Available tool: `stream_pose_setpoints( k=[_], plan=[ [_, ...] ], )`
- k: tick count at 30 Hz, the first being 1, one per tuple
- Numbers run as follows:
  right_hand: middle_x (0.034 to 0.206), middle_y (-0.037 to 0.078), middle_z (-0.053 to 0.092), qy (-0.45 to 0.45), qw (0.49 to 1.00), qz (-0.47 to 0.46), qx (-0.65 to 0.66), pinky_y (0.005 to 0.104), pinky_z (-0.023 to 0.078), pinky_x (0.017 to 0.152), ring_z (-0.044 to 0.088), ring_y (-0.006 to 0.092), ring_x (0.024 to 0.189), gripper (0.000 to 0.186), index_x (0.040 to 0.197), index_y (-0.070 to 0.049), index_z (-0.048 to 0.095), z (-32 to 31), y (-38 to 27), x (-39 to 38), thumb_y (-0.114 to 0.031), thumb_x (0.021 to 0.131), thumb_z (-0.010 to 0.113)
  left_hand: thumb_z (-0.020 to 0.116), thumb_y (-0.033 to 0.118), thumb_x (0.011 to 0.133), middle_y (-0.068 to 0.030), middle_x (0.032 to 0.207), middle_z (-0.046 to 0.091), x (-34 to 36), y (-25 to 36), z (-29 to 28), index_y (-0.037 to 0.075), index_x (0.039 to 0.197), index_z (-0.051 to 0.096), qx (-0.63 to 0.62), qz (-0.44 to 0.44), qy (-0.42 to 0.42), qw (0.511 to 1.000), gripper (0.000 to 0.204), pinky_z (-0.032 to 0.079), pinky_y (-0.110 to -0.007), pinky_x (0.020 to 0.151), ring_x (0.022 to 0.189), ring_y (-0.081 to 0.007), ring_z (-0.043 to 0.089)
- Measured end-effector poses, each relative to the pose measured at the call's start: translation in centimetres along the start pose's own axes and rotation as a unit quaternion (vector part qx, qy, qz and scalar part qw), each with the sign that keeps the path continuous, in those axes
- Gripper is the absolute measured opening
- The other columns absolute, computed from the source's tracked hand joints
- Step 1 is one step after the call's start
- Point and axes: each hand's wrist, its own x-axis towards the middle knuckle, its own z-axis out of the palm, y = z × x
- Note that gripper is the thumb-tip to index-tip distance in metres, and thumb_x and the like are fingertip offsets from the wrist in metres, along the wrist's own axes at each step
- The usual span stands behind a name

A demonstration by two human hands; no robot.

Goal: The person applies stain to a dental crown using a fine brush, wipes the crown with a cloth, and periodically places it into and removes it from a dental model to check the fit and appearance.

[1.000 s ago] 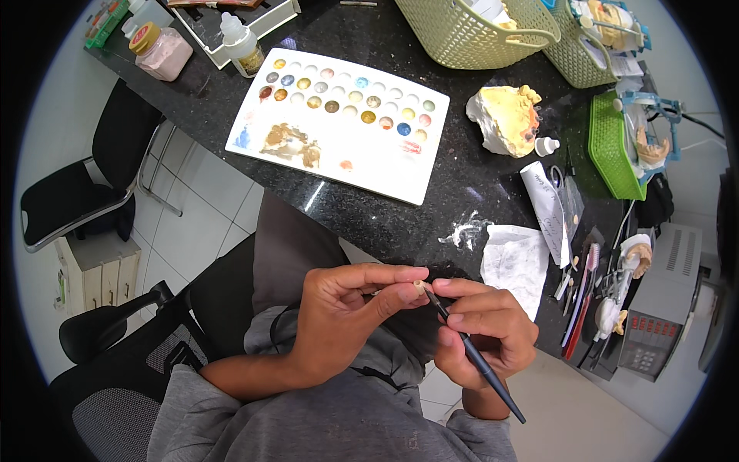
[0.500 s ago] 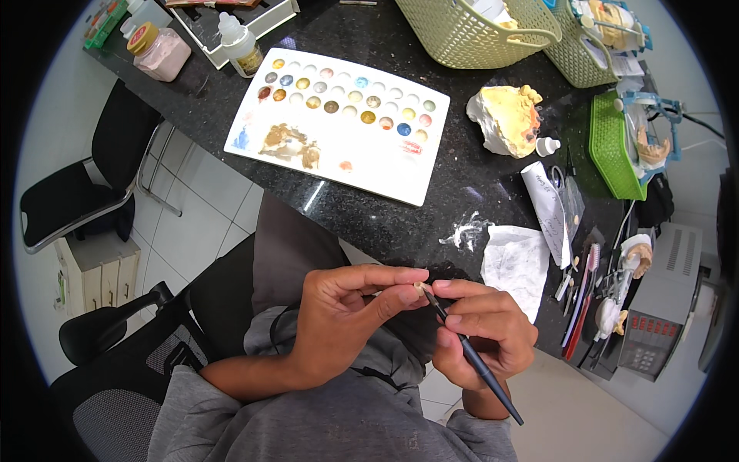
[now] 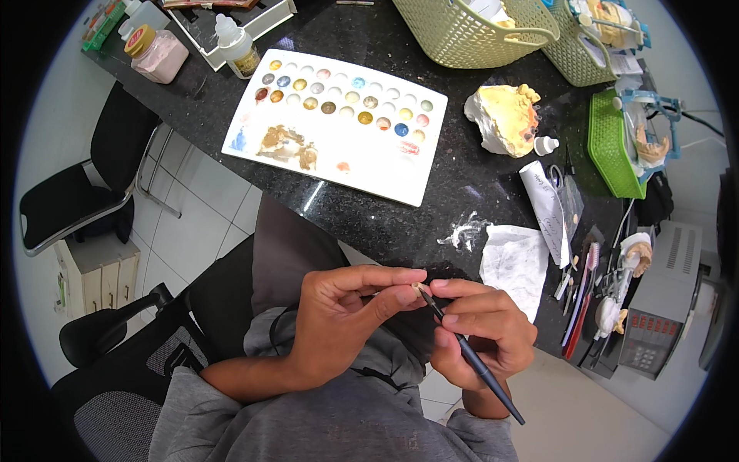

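Observation:
My left hand (image 3: 339, 323) pinches a small cream tooth-like piece (image 3: 417, 288) between fingertips and thumb. My right hand (image 3: 486, 331) grips a slim dark brush (image 3: 481, 369) diagonally, its tip at the small piece. Beyond my hands lies a white palette (image 3: 377, 169) with rows of wells of coloured material and brown smears. A yellow and white dental cast (image 3: 496, 115) and a small white cap (image 3: 546, 145) sit to its right. A white cloth (image 3: 512, 269) lies just beyond my right hand.
Pale baskets (image 3: 462, 46), a green basket (image 3: 604, 146), bottles (image 3: 239, 54), a pink-filled jar (image 3: 158, 61), a rolled paper (image 3: 543, 212) and assorted tools (image 3: 585, 300) crowd the dark counter (image 3: 308, 200). A grey machine (image 3: 658, 292) stands right; a black chair (image 3: 61, 208) stands left.
Both hands keep the same hold and nearly the same place. Only very slight shifts of the fingers and brush show.

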Motion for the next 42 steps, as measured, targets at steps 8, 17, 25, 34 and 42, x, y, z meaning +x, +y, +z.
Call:
stream_pose_setpoints(
  k=[8,17,25,34,42],
  plan=[
    [0.072,0.017,0.064,0.037,0.999,-0.004,0.006,0.0354,0.059,0.067,0.07,0.0341,0.079,0.018,0.079,0.006,0.063,0.3,0.0,0.1,0.009,0.064,0.072,0.061,-0.001,0.088,-0.0184,0.095,0.068,-0.1,-0.1,-0.1,-0.007,0.105,0.064,0.001,0.002,-0.001,1.0,0.018,0.058,-0.031,0.08,0.087,-0.0203,0.069],
    [0.077,0.018,0.065,0.125,0.982,0.136,-0.046,0.0253,0.052,0.057,0.066,0.0176,0.066,0.019,0.084,0.003,0.056,-1.2,-1.5,-0.8,0.002,0.074,0.072,0.06,-0.001,0.089,-0.02,0.092,0.068,0.1,0.5,0.4,-0.006,0.103,0.062,-0.031,-0.048,0.024,0.998,0.015,0.059,-0.035,0.08,0.084,-0.0239,0.069],
    [0.076,0.013,0.062,0.127,0.966,0.205,-0.088,0.0223,0.052,0.054,0.063,0.0131,0.063,0.012,0.082,0.002,0.055,-0.8,-0.6,0.6,0.002,0.081,0.067,0.062,0.001,0.088,-0.0196,0.091,0.068,0.0,0.1,0.4,-0.005,0.102,0.062,-0.045,-0.034,0.024,0.998,0.015,0.059,-0.037,0.079,0.084,-0.0246,0.07],
    [0.076,0.012,0.063,0.109,0.965,0.21,-0.109,0.0225,0.052,0.058,0.063,0.0134,0.064,0.011,0.082,0.002,0.056,-0.9,-0.8,0.9,0.004,0.08,0.066,0.064,0.002,0.087,-0.0194,0.091,0.069,0.1,-0.2,0.3,-0.005,0.101,0.062,-0.058,-0.02,0.024,0.998,0.016,0.059,-0.038,0.079,0.084,-0.0247,0.07],
    [0.075,0.011,0.064,0.113,0.963,0.223,-0.096,0.0213,0.05,0.058,0.062,0.0115,0.064,0.012,0.082,0.002,0.058,-1.0,-0.9,0.9,0.002,0.078,0.069,0.062,0.001,0.088,-0.0204,0.094,0.068,0.0,-0.1,0.1,-0.008,0.105,0.063,-0.066,-0.027,0.005,0.997,0.019,0.058,-0.034,0.083,0.089,-0.0241,0.069]
  ],
)
